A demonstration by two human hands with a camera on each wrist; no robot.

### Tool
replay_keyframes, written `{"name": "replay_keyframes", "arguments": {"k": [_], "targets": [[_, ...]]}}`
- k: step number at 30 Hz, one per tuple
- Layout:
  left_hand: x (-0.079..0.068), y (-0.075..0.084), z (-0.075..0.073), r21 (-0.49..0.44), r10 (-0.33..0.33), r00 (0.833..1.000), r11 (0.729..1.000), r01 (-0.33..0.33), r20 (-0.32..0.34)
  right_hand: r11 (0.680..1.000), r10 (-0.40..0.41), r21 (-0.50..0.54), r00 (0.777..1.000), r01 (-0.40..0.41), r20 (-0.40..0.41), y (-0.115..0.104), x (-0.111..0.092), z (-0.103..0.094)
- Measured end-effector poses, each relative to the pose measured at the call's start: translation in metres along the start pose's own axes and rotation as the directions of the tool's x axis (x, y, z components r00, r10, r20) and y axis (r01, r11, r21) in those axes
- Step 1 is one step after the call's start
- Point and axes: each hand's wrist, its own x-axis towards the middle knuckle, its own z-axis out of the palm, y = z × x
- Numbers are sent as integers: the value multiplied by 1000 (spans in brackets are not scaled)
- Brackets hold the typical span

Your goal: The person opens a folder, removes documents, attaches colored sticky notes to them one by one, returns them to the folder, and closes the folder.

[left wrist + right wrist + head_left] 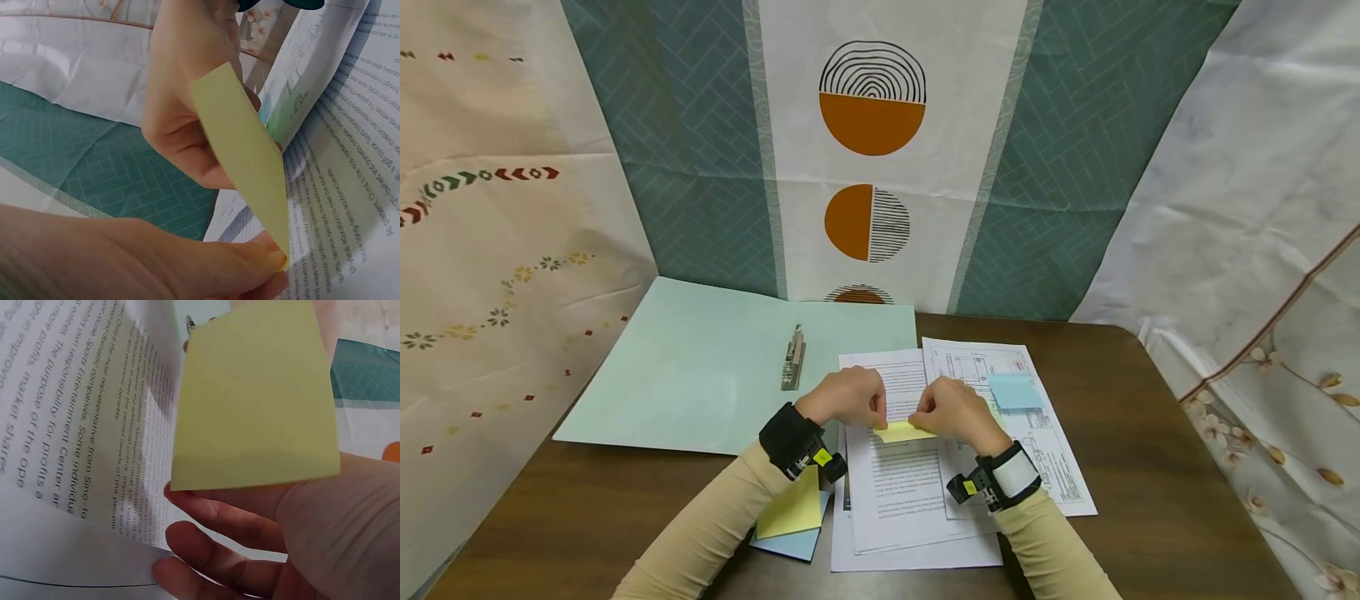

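A yellow sticky note (901,432) is held over a printed text sheet (898,500). My left hand (848,397) pinches its left end; the left wrist view shows the thumb and finger (265,265) at its corner. At the other end, my right hand (958,414) pinches the note. In the right wrist view the sticky note (256,400) hides part of the right thumb, while the other fingers (206,550) curl loosely beneath it. The note's face stands tilted up from the paper in both wrist views.
A drawing sheet (1060,475) with a blue sticky note (1015,392) lies partly under the text sheet. Behind and left spreads a pale green folder (700,358) bearing a slim pen-like item (793,358). Yellow paper (793,508) and blue paper (797,546) lie near my left forearm.
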Motion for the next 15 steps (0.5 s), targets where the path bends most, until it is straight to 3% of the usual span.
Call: {"name": "replay_keyframes", "arguments": {"k": [3,6,9,15], "targets": [[0,0,3,-8,-4,1000,1000,4,25,1000,11,-8,1000,-11,27,16,8,12],[0,0,5,-12,-15,999,1000,16,42,998,65,-25,996,-64,56,14,8,16],[0,1,7,-11,-22,998,1000,23,51,993,113,-37,991,-111,70,-6,0,8],[2,4,11,3,-53,996,999,53,66,990,133,-47,988,-130,72,-17,-4,3]]}}
